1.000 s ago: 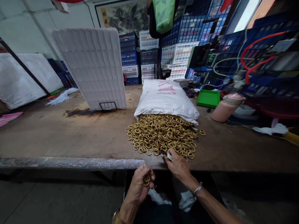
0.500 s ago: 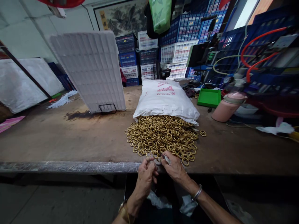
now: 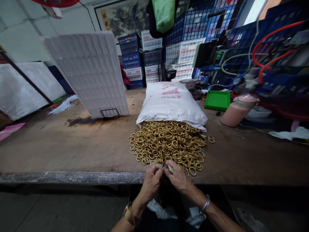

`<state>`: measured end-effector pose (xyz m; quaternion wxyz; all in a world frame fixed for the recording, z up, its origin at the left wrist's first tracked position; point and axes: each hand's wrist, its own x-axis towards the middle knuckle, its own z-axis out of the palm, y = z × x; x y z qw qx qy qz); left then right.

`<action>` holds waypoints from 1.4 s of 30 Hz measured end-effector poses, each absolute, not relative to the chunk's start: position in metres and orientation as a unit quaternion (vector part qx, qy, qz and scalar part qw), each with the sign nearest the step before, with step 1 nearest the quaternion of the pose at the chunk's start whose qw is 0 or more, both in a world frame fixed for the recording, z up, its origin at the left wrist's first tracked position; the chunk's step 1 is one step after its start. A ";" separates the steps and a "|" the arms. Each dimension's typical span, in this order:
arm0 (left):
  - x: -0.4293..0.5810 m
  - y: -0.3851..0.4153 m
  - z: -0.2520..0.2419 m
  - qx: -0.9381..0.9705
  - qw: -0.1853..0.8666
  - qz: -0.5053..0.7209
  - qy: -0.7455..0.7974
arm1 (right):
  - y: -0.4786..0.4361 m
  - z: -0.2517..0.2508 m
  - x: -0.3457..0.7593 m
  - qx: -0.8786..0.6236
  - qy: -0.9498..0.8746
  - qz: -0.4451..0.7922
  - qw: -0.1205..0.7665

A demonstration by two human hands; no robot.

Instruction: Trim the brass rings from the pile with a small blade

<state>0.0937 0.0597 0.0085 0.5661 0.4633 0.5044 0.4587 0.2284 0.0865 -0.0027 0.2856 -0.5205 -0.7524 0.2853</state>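
A heap of brass-coloured rings (image 3: 166, 141) spills from the mouth of a white woven sack (image 3: 172, 104) onto the table. At the heap's near edge, over the table's front edge, my two hands almost meet at the fingertips. My left hand (image 3: 151, 181) is closed in a pinch, and whatever lies between its fingers is too small to make out. Fingers of my right hand (image 3: 180, 178) are wrapped round a small pale, flat piece (image 3: 171, 169), mostly hidden by the hand. A few rings lie just beyond my fingers.
On the brown table (image 3: 72, 148) a white ribbed panel (image 3: 89, 74) stands upright at left. To the right are a green tray (image 3: 217, 100), a pink bottle (image 3: 238, 111) and two loose rings (image 3: 211, 139). Stacked crates (image 3: 185, 51) fill the back.
My left hand's fingers have drawn together into a pinch and come closer to the right hand. The right hand keeps its grip on the pale piece. The view has shifted slightly.
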 end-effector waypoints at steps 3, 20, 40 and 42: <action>0.094 0.060 0.010 0.430 0.575 0.466 0.516 | 0.087 0.000 0.227 -0.526 -0.743 0.287 0.298; 0.079 0.071 0.017 0.066 0.840 0.402 0.358 | 0.074 0.016 0.228 -0.419 -0.817 0.277 0.282; 0.085 0.065 0.015 0.102 0.809 0.430 0.387 | 0.074 0.007 0.226 -0.397 -0.825 0.245 0.318; 0.087 0.062 0.015 0.150 0.782 0.450 0.404 | 0.074 0.006 0.225 -0.418 -0.815 0.260 0.306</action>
